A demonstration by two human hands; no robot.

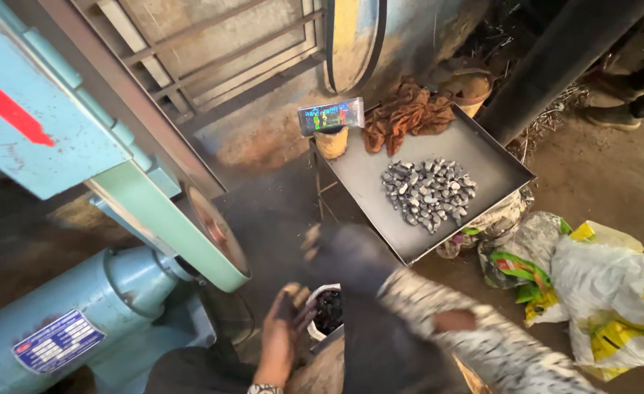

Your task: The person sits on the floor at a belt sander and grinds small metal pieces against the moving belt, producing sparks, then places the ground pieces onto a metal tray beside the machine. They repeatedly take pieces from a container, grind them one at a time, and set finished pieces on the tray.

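My left hand (pixel 282 326), black with grime, hovers low in the middle with its fingertips at the rim of a small white container (pixel 320 292) that holds dark pieces. Whether those fingers pinch a piece is unclear. My right hand (pixel 330 246) is a dark motion blur above the container, between it and the near corner of a grey metal tray (pixel 482 157); its grip cannot be made out. A black-and-white patterned sleeve (pixel 482 343) trails behind it. A pile of small grey metal pieces (pixel 430 191) lies on the tray.
A teal belt grinder (pixel 168 219) with its motor (pixel 81 314) fills the left side. A phone (pixel 330 115) and a rust-coloured cloth (pixel 408 111) sit at the tray's far edge. Plastic sacks (pixel 606 292) lie on the dirt floor at right, beside a dark slanting pipe (pixel 555 62).
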